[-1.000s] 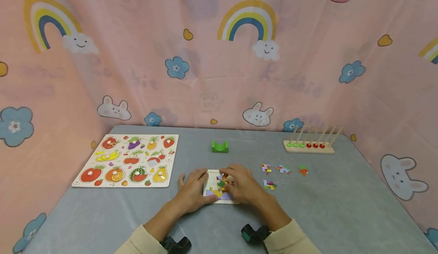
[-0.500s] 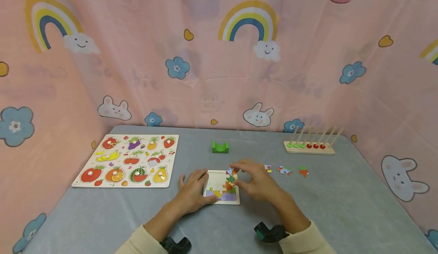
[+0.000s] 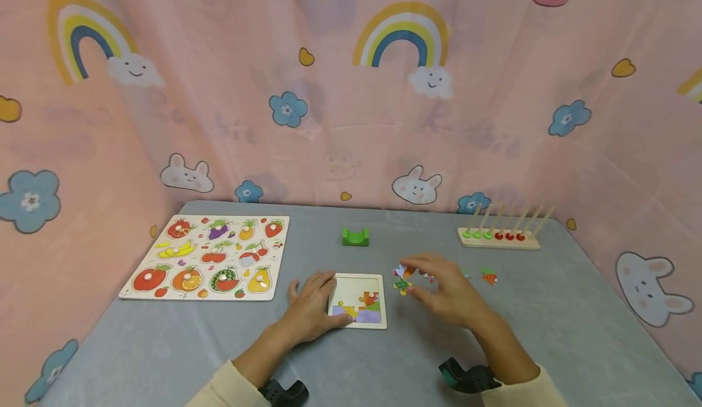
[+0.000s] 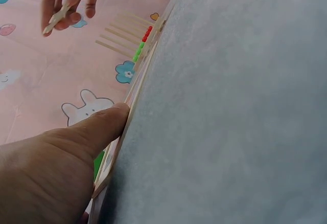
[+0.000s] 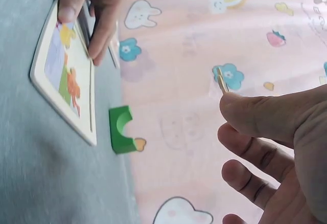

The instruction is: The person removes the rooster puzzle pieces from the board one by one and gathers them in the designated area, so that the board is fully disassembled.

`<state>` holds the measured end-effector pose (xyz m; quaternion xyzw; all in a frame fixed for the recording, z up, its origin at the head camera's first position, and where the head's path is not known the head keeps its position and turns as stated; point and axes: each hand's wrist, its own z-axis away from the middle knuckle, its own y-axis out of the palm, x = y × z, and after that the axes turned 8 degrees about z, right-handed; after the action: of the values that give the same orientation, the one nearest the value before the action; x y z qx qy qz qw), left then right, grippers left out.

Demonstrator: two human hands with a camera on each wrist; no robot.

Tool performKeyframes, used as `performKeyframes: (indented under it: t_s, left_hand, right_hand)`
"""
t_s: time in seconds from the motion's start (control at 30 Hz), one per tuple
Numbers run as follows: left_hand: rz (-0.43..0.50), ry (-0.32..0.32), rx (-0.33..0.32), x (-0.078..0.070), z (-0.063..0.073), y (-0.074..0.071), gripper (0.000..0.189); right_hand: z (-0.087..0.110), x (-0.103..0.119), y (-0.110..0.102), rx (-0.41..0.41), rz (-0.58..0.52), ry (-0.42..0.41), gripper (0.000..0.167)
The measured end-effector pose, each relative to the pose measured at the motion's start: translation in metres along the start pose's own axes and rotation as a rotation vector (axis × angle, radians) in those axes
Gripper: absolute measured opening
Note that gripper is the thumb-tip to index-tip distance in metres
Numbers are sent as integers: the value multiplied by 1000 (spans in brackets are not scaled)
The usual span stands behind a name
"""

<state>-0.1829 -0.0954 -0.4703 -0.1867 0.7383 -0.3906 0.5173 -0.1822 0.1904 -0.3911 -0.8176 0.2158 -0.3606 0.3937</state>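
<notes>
My left hand (image 3: 312,309) holds the small wooden jigsaw tray (image 3: 358,278) at its left side, thumb on the near edge and fingers along the left. Inside the tray, joined pieces (image 3: 364,315) in purple, yellow, green and orange line the near side. To the right, raised above the table, my right hand (image 3: 446,288) pinches a colourful jigsaw piece (image 3: 402,280) with green on it; whether it is one piece or joined ones I cannot tell. Only its thin wooden edge (image 5: 222,79) shows in the right wrist view. An orange-and-green loose piece (image 3: 489,276) lies beyond that hand, which partly hides others.
A large fruit puzzle board (image 3: 205,259) lies at the left. Behind the tray stands a green curved block (image 3: 355,237). A wooden peg rack (image 3: 499,242) with green and red beads and upright sticks is at the back right. A pink printed curtain (image 3: 329,139) surrounds the grey table (image 3: 351,370).
My right hand has lifted the piece out of the tray's right side and moved right with it, baring the white base there. The left hand stays on the tray.
</notes>
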Motion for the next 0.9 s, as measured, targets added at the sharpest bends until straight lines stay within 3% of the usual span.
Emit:
performKeyframes:
  t_s: [0.33, 0.6, 0.9]
  left_hand:
    - [-13, -2, 0, 0, -1, 3, 83]
    - [-18, -3, -1, 0, -1, 3, 83]
    - [-22, -3, 2, 2, -1, 2, 84]
  right_hand:
    - [21, -23, -18, -39, 39, 58, 46]
    - [40, -45, -32, -78, 134, 50, 50]
    - [55, -70, -33, -116, 139, 47, 54]
